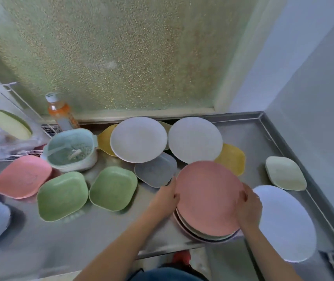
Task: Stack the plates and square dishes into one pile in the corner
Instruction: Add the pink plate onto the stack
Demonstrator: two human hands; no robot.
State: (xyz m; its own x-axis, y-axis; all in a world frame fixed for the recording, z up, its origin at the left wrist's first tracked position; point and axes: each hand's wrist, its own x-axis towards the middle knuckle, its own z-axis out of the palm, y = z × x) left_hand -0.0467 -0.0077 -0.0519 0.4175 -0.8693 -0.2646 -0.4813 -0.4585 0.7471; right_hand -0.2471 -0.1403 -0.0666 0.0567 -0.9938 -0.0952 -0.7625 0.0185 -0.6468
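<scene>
Now, stack in hand: pink plate [207,196] tops a small pile [202,235] of round plates at the front edge of the steel worktop [105,236]; pale green and pink rims show beneath it.
Hands: left hand [167,196] curls round the pink plate's left rim, right hand [248,203] round its right rim; fingers wrapped on the edge, thumbs on top.
Plate versus hands: held between them, rim to rim, sitting on or just above the pile; cannot tell if fully seated.
Handling, my guess: looks like light, stiff plastic or melamine, matte, not very fragile; smooth rims may slide on each other, so opposite edges are the sound place to hold.
Corner: far right, where the worktop meets the wall; a cream square dish [285,173] lies nearest it.
Loose pieces: two grey plates [138,138] [194,138] at the back, white plate [283,224] just right of the pile, green square dishes [61,195] [113,187], grey dish [155,171], pink dish [22,176], yellow dishes [232,157] partly hidden.
Progress, judged: early; most pieces unstacked.
</scene>
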